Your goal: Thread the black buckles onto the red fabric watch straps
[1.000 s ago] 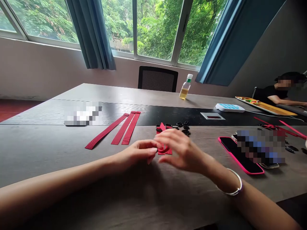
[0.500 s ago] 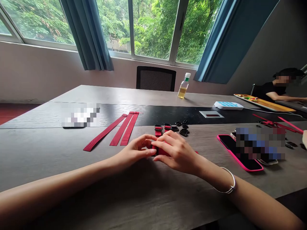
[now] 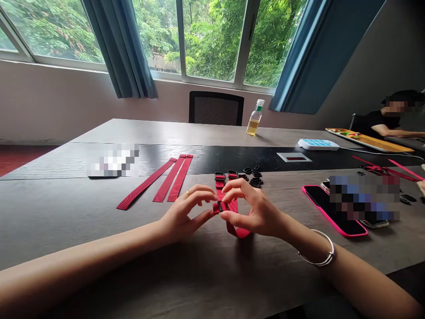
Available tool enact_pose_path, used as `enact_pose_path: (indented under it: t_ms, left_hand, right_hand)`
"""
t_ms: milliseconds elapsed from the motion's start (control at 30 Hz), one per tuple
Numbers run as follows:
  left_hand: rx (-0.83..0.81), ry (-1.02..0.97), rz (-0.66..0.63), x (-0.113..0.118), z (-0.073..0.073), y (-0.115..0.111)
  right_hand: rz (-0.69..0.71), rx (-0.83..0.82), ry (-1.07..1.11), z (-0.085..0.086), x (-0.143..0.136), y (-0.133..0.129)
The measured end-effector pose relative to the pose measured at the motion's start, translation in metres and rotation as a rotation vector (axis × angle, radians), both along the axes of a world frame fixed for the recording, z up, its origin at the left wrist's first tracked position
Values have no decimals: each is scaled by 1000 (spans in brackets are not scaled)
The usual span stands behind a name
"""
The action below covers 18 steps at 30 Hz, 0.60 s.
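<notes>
Over the surface [image 3: 186, 283] the red strap [image 3: 244, 233] hangs in a loop, left hand [image 3: 186, 210] pinching its end, right hand [image 3: 259, 212] with fingers narrowed on its buckle [image 3: 220, 206], flat straps [image 3: 166, 183] and loose buckles [image 3: 255, 182] lying beyond, a bottle [image 3: 254, 124] farther back!

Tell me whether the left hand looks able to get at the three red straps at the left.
Probably yes: those three straps lie uncovered just beyond the left hand, though it would have to leave the buckled red strap at its fingertips.
</notes>
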<state>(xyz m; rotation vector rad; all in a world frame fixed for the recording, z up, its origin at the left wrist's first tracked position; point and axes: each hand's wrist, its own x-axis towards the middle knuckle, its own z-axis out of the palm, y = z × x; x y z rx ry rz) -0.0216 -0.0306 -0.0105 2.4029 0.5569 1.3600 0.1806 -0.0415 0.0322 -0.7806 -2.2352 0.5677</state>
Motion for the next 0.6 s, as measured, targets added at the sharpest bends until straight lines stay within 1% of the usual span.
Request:
enact_pose_path:
  t_ms: [100,167,200,267,400,500,567,600]
  left_hand:
    - [342,102,102,-4,5,3]
    - [521,202,117,-8,11,3]
    - [591,248,115,-9,15,3]
    - [676,319,116,-11,20,1]
    - [711,403,132,-10,29,-1]
    - [697,388,156,-17,43,5]
    - [598,281,235,-26,56,13]
    - [488,195,283,-32,63,17]
  right_hand:
    - [69,-281,-3,0,-3,-2]
    - [96,-434,-20,-1,-5,-2]
    - [105,-491,-31,-1,-6,-1]
    - [119,-560,-50,-2,-7,-1]
    - [171,-579,-58,-1,-6,2]
    - [175,-607,21,4,0,8]
    - [135,-627,105,9,7,14]
    - [107,-632,150,12,10,17]
